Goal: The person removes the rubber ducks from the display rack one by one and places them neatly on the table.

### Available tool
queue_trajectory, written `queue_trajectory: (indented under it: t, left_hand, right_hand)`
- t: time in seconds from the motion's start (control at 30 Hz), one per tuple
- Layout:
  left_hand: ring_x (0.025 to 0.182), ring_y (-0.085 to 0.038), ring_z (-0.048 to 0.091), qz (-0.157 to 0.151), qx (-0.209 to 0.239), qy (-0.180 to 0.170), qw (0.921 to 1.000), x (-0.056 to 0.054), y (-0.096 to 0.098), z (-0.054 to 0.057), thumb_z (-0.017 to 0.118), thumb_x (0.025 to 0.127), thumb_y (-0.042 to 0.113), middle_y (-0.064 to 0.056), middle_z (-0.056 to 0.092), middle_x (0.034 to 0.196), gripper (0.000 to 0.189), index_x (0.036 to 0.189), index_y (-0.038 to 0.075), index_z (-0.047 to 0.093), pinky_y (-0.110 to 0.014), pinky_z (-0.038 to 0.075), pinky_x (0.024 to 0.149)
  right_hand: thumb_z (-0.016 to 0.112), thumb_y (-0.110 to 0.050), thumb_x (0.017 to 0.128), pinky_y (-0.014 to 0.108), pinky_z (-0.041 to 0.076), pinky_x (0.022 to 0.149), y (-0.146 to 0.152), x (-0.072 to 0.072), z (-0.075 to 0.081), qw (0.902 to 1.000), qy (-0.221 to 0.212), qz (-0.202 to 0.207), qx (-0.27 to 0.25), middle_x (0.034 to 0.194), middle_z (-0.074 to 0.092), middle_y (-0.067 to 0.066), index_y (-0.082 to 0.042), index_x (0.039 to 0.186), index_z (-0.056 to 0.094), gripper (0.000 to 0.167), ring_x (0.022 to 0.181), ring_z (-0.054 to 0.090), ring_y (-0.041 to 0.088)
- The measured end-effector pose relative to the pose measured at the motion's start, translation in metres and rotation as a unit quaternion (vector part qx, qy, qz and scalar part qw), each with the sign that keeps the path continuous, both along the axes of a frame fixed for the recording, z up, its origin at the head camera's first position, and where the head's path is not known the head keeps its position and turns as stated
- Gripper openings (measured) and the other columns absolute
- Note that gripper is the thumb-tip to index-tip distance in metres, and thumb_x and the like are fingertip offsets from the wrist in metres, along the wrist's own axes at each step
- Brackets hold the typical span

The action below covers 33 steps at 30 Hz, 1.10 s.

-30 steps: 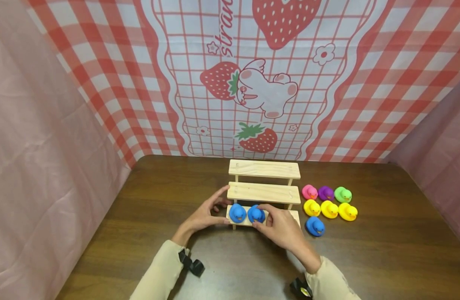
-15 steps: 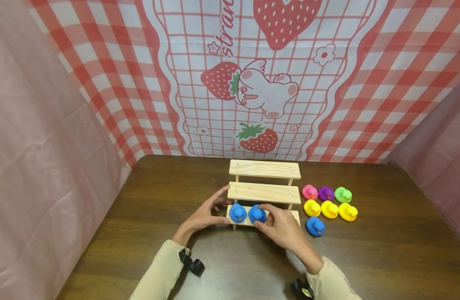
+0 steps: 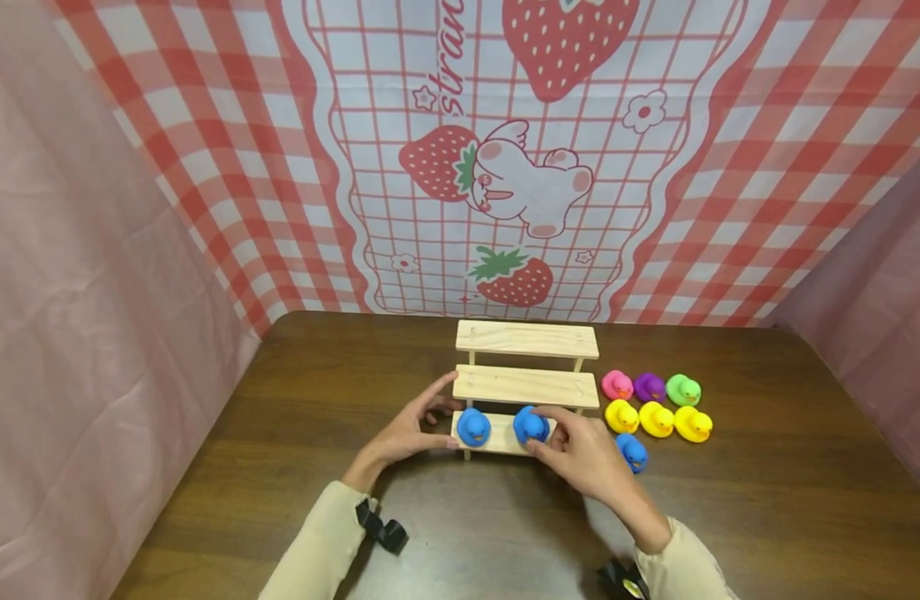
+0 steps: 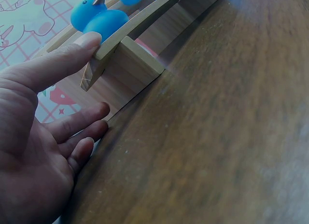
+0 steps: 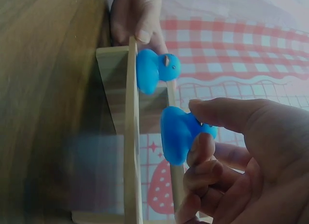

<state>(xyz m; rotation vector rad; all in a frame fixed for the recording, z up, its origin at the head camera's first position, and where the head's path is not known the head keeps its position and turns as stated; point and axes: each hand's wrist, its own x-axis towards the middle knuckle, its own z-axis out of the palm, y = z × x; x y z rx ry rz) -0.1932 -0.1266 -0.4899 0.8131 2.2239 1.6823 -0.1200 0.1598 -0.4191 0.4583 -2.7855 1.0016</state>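
Observation:
My right hand pinches a blue rubber duck between thumb and fingers over the lowest tier of a three-tier wooden stand. In the right wrist view, a gap shows between the base of this duck and the front plank. Another blue duck sits on the left end of that tier. My left hand is at the stand's left end, its thumb touching the lowest plank's corner beside that duck. Its lower fingers are loosely bent near the stand's side, holding nothing.
Right of the stand, a third blue duck is partly hidden behind my right hand. Beyond it are three yellow ducks, then a pink, a purple and a green duck. A checked cloth hangs behind the table.
My right hand has moved to the right with the blue duck, widening the space between it and the duck at the left end. My left hand stays in place.

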Motion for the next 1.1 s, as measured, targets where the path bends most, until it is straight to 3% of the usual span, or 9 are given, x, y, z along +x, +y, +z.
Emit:
queue_trajectory:
  t: [0.23, 0.57, 1.1]
  left_hand:
    - [0.115, -0.035, 0.056, 0.001, -0.003, 0.001, 1.0000, 0.000, 0.000, 0.000, 0.080, 0.080, 0.008, -0.024, 0.063, 0.133, 0.099, 0.160, 0.017, 0.023, -0.037, 0.041, 0.092]
    - [0.114, -0.026, 0.056, 0.004, -0.009, -0.001, 0.9999, 0.000, 0.000, -0.001, 0.081, 0.080, 0.010, -0.021, 0.063, 0.134, 0.099, 0.160, 0.021, 0.023, -0.036, 0.041, 0.092]
    - [0.115, -0.028, 0.057, 0.002, -0.010, 0.003, 0.9999, -0.001, -0.001, -0.001, 0.081, 0.080, 0.010, -0.022, 0.063, 0.134, 0.099, 0.160, 0.020, 0.023, -0.036, 0.041, 0.092]
  right_hand:
    - [0.081, -0.019, 0.084, 0.020, 0.036, 0.049, 0.015, 0.002, 0.005, 0.9996, -0.025, -0.010, -0.007, 0.058, 0.053, -0.009, -0.006, 0.121, 0.069, 0.041, 0.051, 0.042, -0.002]
    - [0.081, -0.013, 0.081, 0.021, 0.037, 0.047, 0.038, 0.006, 0.011, 0.9997, -0.004, -0.010, -0.021, 0.057, 0.055, -0.008, -0.002, 0.120, 0.069, 0.043, 0.050, 0.044, -0.003]
    - [0.084, -0.012, 0.078, 0.021, 0.037, 0.049, 0.070, 0.008, 0.011, 0.9982, 0.053, -0.029, -0.003, 0.060, 0.052, -0.008, -0.003, 0.111, 0.071, 0.037, 0.053, 0.041, -0.005]
